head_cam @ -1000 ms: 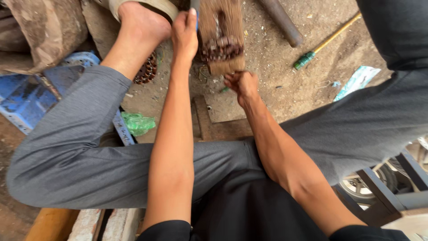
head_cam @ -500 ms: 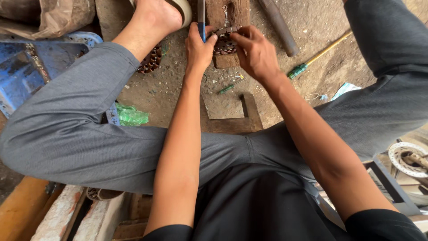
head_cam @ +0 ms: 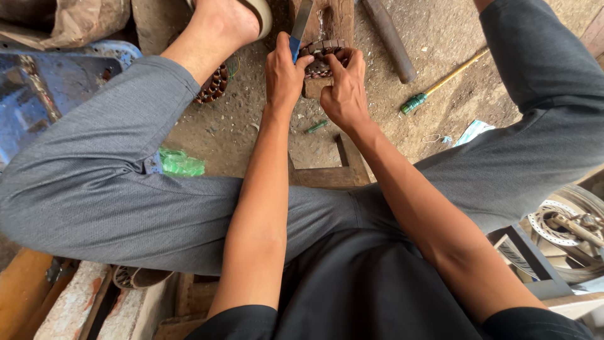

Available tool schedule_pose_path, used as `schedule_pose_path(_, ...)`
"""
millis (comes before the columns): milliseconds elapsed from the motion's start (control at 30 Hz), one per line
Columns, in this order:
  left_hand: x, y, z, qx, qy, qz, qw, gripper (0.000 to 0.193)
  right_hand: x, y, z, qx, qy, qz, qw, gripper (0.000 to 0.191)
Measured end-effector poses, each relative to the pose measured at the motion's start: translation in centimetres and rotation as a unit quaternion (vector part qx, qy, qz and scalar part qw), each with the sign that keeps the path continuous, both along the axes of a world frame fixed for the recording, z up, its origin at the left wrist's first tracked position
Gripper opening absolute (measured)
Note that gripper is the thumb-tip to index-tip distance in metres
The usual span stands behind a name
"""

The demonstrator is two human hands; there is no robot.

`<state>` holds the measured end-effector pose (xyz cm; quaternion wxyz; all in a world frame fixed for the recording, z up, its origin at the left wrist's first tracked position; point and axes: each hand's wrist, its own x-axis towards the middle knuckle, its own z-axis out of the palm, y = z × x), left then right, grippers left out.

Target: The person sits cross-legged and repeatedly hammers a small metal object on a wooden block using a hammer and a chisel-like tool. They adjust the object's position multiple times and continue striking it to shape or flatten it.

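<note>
My left hand (head_cam: pixel 285 72) grips a flat metal blade with a blue handle (head_cam: pixel 297 34), held upright against a round toothed stator core (head_cam: pixel 322 53). That core rests on a wooden block (head_cam: pixel 333 22) on the dirt floor. My right hand (head_cam: pixel 343 91) is closed on the near side of the stator core, fingers curled over its rim. Both forearms reach forward between my grey-trousered knees.
A second stator core (head_cam: pixel 212 85) lies by my sandalled foot (head_cam: pixel 233 19). A green-handled screwdriver (head_cam: pixel 440 85), a metal rod (head_cam: pixel 389 39), a green plastic scrap (head_cam: pixel 181 164), a wooden frame (head_cam: pixel 340 170), a blue metal part (head_cam: pixel 44 94) and a wheel hub (head_cam: pixel 566 226) surround me.
My right hand rose from the ground to the stator core on the block and closed on it. My left hand now holds the blade against the core. The view tilted slightly.
</note>
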<state>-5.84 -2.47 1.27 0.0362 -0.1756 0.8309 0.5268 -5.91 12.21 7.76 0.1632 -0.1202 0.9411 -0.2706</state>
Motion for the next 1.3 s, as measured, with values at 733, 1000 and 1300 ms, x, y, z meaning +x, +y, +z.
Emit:
schedule_pose_path(733,-0.8,-1.7,-0.1,0.08,0.003,-0.009,0.997,0.05,1.3,0.0,2.4,-0.083,-0.281,-0.154,0.943,0.088)
schedule_pose_path(1000,-1.0,-1.5,0.0,0.075,-0.04,-0.007,0.996,0.047,1.9,-0.7,0.6,-0.045,-0.245,-0.085,0.965,0.099)
schedule_pose_path(1300,-0.4,-1.6,-1.4,0.094,0.001,-0.01,0.995,0.045,0.6,-1.8,1.8,-0.287,-0.389,-0.273,0.832,0.095)
